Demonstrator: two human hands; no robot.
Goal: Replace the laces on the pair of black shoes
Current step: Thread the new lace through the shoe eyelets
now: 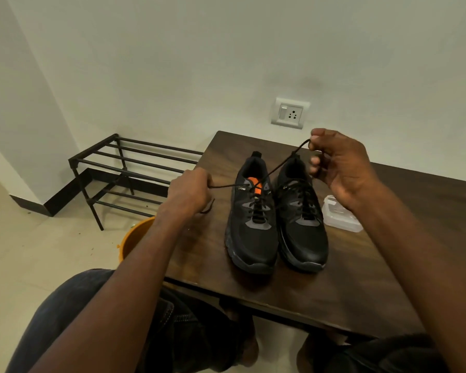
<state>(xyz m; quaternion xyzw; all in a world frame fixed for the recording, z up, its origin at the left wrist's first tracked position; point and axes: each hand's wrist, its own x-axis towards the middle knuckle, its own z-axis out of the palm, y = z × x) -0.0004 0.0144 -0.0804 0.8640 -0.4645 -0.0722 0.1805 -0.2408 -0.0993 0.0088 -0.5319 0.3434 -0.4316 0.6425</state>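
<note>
A single wide-angle camera is sitting at the person's head, looking forward and down over both forearms at a dark wooden tabletop (pixel 361 265) whose near edge is lying just past the person's knees. It is viewing from close range, so the arms are filling the near part of the picture, with the left hand (pixel 189 193) and right hand (pixel 339 164) sitting around mid-frame, while the white wall (pixel 199 63) is closing off the far side. The wide lens is also taking in the floor (pixel 38 251) on the near left.
</note>
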